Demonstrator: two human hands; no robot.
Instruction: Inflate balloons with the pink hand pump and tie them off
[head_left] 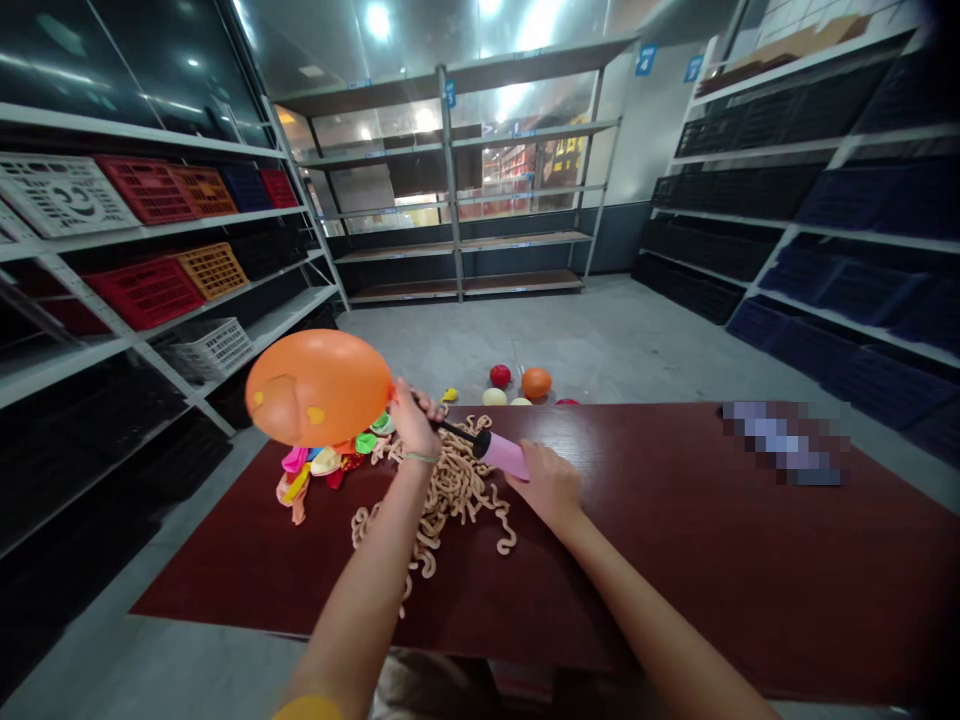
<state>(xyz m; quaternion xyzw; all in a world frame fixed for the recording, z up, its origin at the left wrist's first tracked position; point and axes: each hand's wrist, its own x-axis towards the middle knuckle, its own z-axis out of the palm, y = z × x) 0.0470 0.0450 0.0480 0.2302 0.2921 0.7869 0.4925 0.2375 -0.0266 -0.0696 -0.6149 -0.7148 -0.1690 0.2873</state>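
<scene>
**Orange balloon (319, 388) on pink pump (504, 456), over dark red table (675, 540)**

Left hand (414, 420) near frame centre, fingers curled tight, pinching the balloon's neck onto the pump's black nozzle (456, 431). Thin band (420, 458) around that wrist. Balloon round and full, just left of the hand, off the table and overlapping the far end of a heap of flat balloons (315, 468) in pink, yellow, green and red.

Right hand (546, 487) lower right of the left one, fingers pressed together against the end of the pink barrel; no telling from this view whether they close around it. Pump slanting between both hands, above the table.

Tangle of tan rubber strands (442, 490) under the left hand, spilling toward the table's middle. Blurred object (787, 442) at the table's far right, too pixelated to name.

Past the far table edge, on grey floor (600, 330), loose round balloons: red (500, 376), orange (536, 382), pale (494, 397). Upper left, shelves (150, 225) with red crates (146, 190) and an orange crate (211, 270). Right side, shelves (795, 235) of dark blue crates (847, 290). Metal rack (450, 170) at the back, centre.
</scene>
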